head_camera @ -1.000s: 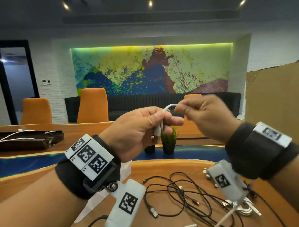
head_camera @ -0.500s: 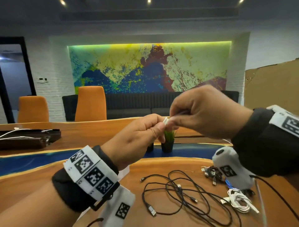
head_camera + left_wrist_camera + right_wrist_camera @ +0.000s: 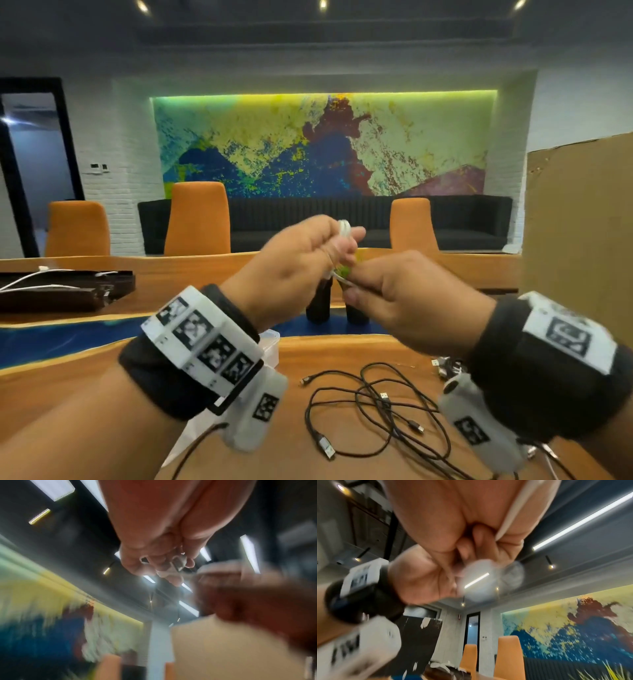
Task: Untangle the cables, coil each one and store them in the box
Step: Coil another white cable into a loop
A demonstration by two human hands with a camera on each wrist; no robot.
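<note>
- Since half a second ago: right hand (image 3: 411, 301) dropped lower and nearer, now below and right of the left hand (image 3: 291, 270); left hand risen a little, with the thin white cable (image 3: 344, 230) now looped above its fingertips.
- Left grip: fingers and thumb curled round a small coil of the white cable, loops showing over the index finger; in the left wrist view, white strands (image 3: 178, 562) threaded between the curled fingers (image 3: 137, 561).
- Right grip: thumb and forefinger pinching a free run of the same white cable just under the left hand; right wrist view blurred, white cable (image 3: 479, 573) only a smear beside the fingers (image 3: 479, 536).
- Both hands held up in the air, well above the glossy orange wooden surface (image 3: 308, 353).
- Below, on the surface between the wrists: a loose tangle of thin black cables (image 3: 376, 407) with small plugs.
- At the right wrist: a further cluster of cable ends (image 3: 445, 368), partly hidden by the wrist band.
- Behind the left wrist: a corner of a clear plastic box (image 3: 270, 346), mostly hidden; contents impossible to tell.
- Far left: a dark flat case (image 3: 65, 291) with white cables across it.
</note>
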